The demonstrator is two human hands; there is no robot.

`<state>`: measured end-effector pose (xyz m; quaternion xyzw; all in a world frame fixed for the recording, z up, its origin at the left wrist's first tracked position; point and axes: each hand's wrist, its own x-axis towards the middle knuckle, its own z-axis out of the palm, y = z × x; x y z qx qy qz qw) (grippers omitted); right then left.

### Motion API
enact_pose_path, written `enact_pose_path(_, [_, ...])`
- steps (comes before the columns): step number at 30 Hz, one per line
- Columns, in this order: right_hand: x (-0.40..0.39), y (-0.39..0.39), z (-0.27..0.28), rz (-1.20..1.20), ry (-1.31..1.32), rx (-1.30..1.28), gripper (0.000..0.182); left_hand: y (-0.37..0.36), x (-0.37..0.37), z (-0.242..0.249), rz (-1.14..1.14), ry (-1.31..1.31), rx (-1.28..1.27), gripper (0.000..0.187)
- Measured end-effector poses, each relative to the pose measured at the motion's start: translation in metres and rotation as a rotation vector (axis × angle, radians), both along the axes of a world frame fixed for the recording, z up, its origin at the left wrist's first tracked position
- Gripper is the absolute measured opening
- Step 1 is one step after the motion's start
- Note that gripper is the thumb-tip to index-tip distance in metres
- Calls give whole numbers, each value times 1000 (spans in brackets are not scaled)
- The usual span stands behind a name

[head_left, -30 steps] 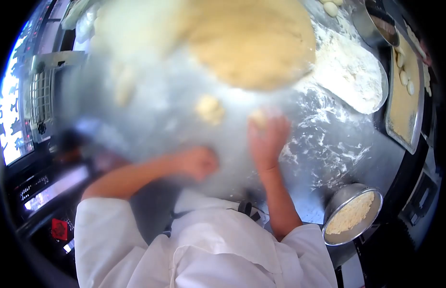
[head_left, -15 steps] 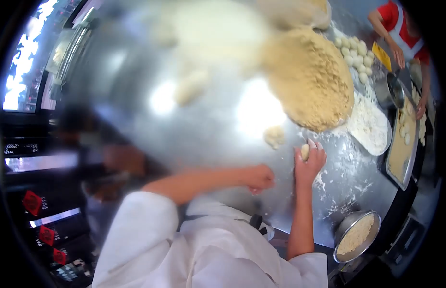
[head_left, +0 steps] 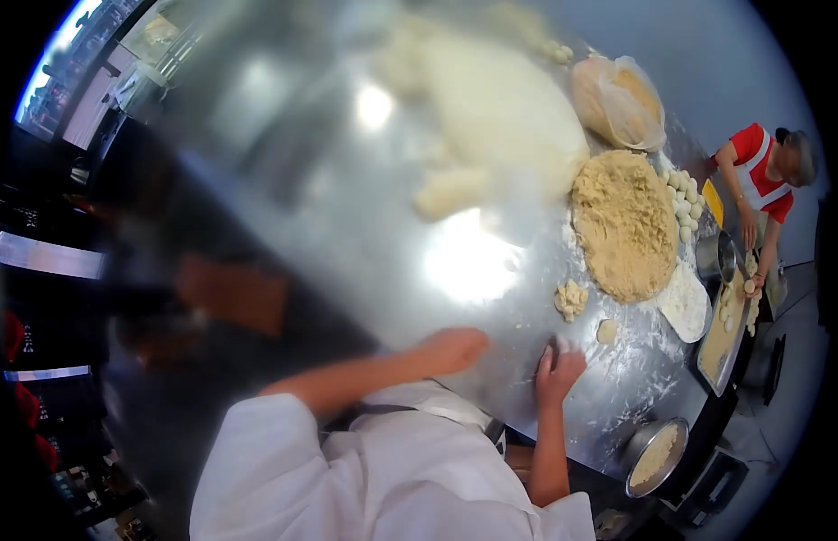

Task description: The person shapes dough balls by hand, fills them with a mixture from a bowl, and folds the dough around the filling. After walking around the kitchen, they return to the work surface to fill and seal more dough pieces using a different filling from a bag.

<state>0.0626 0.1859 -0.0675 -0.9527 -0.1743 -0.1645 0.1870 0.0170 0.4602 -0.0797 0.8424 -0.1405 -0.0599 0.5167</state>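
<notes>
My left hand [head_left: 456,350] is over the near edge of the steel table [head_left: 518,397], slightly blurred, its fingers curled closed; whatever they may hold is hidden. To its right, my right hand [head_left: 561,370] rests low at the tabletop with thumb and fingers apart and no dough visible in it. Just past its fingertips lies a small flattened piece of dough [head_left: 606,332]. A lumpy cluster of dough bits [head_left: 571,300] sits a little farther off. Beyond that spreads a large rough, tan mound of dough [head_left: 624,225].
White flour [head_left: 684,305] is heaped by the mound. Dough balls [head_left: 684,200], a metal pot [head_left: 714,256] and a tray [head_left: 714,347] are at the right. A bowl of crumbs [head_left: 656,458] stands near the front edge. A person in red [head_left: 752,171] works there. Pale dough [head_left: 500,108] lies blurred behind.
The small dough piece that was in my right hand now lies on the table beyond it, and the fingers have come off it. The view has shifted; my left hand remains closed.
</notes>
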Motion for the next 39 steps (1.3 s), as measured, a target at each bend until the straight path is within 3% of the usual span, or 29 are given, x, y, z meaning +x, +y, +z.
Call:
enact_pose_path(1, [-8,-3,-1,-9,18,7,34,19,0,1,108,-45,30,22])
enact_pose_path(4, [-5,-12,-2,-38,21,25,32,64,8,25,14,-75,424,27])
enact_pose_path(7, [-5,-14,2,-62,26,20,31,89,5,27,-66,-74,581,33])
enact_pose_path(10, [-3,-16,4,-53,53,13,31,91,-8,13,58,-330,567,41])
enact_pose_path(16, [4,-23,-2,-26,85,15,32,110,-42,12,550,-81,708,87])
enact_pose_path(19, [5,-29,-8,-23,114,30,32,112,-36,13,584,94,849,98])
enact_pose_path(25, [5,-32,-6,2,118,70,31,51,-5,3,509,150,806,107])
enact_pose_path(28, [3,-35,-11,11,92,67,30,14,20,-8,432,-27,682,106])
enact_pose_path(31, [2,-34,-11,1,58,132,30,-37,31,-1,131,-117,526,100])
enact_pose_path(34, [-2,-28,-8,-26,20,127,27,-66,36,6,3,-239,349,85])
enact_pose_path(37, [-4,-30,-8,-37,7,129,24,-64,25,11,194,-73,-102,66])
enact_pose_path(39, [-5,-29,-10,-59,-1,165,22,-42,4,4,314,-20,-161,54])
